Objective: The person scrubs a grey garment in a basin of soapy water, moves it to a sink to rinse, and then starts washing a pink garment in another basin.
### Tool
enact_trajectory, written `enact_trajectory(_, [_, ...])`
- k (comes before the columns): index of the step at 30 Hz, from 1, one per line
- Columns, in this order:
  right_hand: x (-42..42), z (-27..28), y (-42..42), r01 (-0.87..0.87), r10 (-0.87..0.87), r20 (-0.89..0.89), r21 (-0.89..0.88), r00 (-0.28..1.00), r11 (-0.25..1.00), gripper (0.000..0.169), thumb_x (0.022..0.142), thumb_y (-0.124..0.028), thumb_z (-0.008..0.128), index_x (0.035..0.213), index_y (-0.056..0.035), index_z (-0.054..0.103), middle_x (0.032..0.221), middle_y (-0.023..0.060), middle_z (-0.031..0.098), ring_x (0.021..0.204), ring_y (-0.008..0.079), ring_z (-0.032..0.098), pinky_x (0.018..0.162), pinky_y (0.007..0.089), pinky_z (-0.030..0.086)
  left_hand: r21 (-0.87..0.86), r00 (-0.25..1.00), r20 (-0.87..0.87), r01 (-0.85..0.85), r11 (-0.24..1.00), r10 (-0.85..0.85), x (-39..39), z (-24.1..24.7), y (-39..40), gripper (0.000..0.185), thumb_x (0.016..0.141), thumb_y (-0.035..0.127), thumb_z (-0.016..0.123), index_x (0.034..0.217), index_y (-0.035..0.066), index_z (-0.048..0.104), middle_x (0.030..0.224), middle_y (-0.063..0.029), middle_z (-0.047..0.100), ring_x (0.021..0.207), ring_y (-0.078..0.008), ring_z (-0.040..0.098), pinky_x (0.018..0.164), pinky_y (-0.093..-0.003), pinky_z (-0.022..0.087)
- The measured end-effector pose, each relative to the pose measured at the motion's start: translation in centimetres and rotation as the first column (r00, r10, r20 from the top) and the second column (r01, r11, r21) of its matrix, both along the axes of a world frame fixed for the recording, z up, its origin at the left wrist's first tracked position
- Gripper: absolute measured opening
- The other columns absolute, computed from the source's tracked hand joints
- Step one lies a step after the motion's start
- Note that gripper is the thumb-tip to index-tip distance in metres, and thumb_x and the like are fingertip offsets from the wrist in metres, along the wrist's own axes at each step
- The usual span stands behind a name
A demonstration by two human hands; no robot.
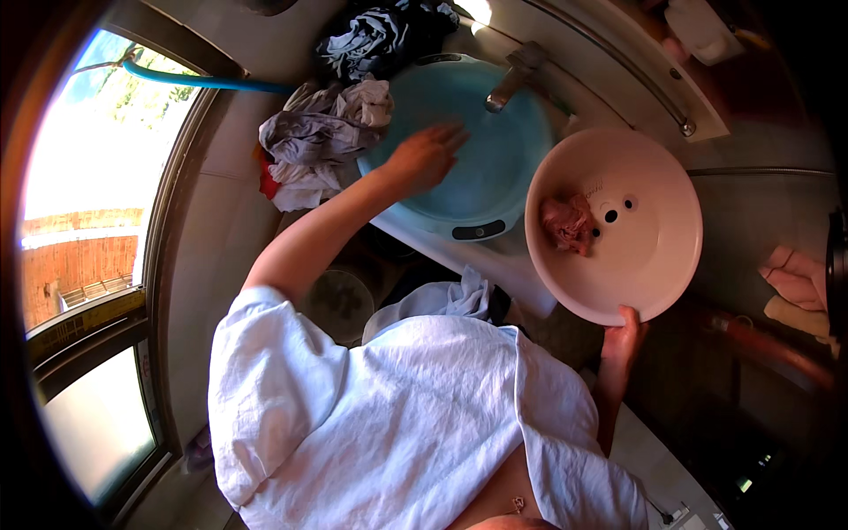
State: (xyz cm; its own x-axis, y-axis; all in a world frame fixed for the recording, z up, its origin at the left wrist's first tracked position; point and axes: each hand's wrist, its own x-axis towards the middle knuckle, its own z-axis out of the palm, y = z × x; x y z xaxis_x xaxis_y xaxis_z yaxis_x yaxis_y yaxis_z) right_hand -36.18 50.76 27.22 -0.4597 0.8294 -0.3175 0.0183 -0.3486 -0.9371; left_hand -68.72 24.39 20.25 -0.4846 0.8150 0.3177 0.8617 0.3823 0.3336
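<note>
My left hand [429, 158] reaches over a blue plastic basin [424, 215] that sits at the sink below a metal faucet [507, 89]. Its fingers are extended and slightly blurred, and nothing shows in them. Whether the palm touches the basin's contents, I cannot tell. My right hand [624, 331] grips the near rim of a pink plastic basin [652, 265], tilted so its inside faces me. The thumb lies over the rim while the other fingers are hidden beneath. Inside, to the left, lies a crumpled wet-looking pink cloth [568, 224] beside several dark spots.
Grey and white clothes [321, 132] are heaped left of the blue basin, with dark clothes [377, 40] behind. A blue hose [212, 81] comes from the window at left. A metal rail [616, 63] runs along the back. Folded towels [795, 278] hang at right.
</note>
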Motion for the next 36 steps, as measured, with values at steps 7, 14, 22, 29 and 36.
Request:
enact_trajectory(7, [1.3, -1.2, -0.4, 0.095, -0.095, 0.015, -0.025, 0.995, 0.995, 0.050, 0.065, 0.001, 0.054, 0.114, 0.0025, 0.042, 0.102, 0.0126, 0.049, 0.092, 0.0241, 0.051, 0.078, 0.0372, 0.045, -0.231, 0.889, 0.194, -0.370, 0.900, 0.415, -6.8, -15.9, 5.3, 0.063, 0.074, 0.033, 0.058, 0.128, 0.012, 0.033, 0.130, -0.0136, 0.034, 0.120, -0.0279, 0.034, 0.095, -0.0453, 0.031])
enact_trajectory(14, [-0.7, 0.8, -0.7, -0.030, 0.027, -0.061, -0.059, 0.998, 0.998, 0.047, 0.066, -0.001, 0.053, 0.112, 0.0017, 0.044, 0.101, 0.0112, 0.050, 0.093, 0.0224, 0.051, 0.078, 0.0352, 0.044, -0.403, 0.853, 0.227, -0.357, 0.843, 0.470, -8.8, -24.2, 6.3, 0.060, 0.079, 0.046, 0.049, 0.128, 0.013, 0.033, 0.132, -0.0140, 0.032, 0.120, -0.0320, 0.033, 0.097, -0.0456, 0.029])
enact_trajectory(22, [-4.7, 4.4, -0.5, -0.300, 0.310, -0.008, -0.274, 0.951, 0.914, 0.039, 0.072, -0.007, 0.052, 0.110, 0.0000, 0.046, 0.096, 0.0104, 0.054, 0.078, 0.0218, 0.059, 0.057, 0.0321, 0.054, 0.094, -0.029, 0.995, -0.054, 0.994, -0.096, -6.9, -7.0, 6.4, 0.067, 0.084, 0.056, 0.036, 0.133, 0.011, 0.026, 0.134, -0.0130, 0.032, 0.123, -0.0246, 0.031, 0.098, -0.0450, 0.028])
enact_trajectory(29, [-10.6, 7.7, -1.6, -0.595, 0.730, 0.138, -0.490, 0.669, 0.637, 0.034, 0.075, -0.014, 0.056, 0.105, 0.0012, 0.049, 0.093, 0.0125, 0.058, 0.077, 0.0234, 0.061, 0.061, 0.0359, 0.055, 0.273, -0.031, 0.958, -0.192, 0.943, -0.284, -4.0, 5.5, -2.6, 0.062, 0.081, 0.034, 0.053, 0.130, 0.004, 0.031, 0.125, -0.0112, 0.043, 0.109, -0.0204, 0.045, 0.090, -0.0313, 0.038])
enact_trajectory(36, [-16.6, 3.6, -4.3, -0.528, 0.808, 0.132, -0.695, 0.574, 0.488, 0.028, 0.073, -0.015, 0.056, 0.096, 0.0004, 0.050, 0.088, 0.0160, 0.058, 0.073, 0.0279, 0.061, 0.066, 0.0389, 0.054, -0.256, 0.510, 0.787, -0.239, 0.937, 0.346, -7.7, 6.5, -6.2, 0.053, 0.069, 0.006, 0.052, 0.121, 0.002, 0.041, 0.106, -0.0160, 0.056, 0.092, -0.0226, 0.056, 0.075, -0.0307, 0.046])
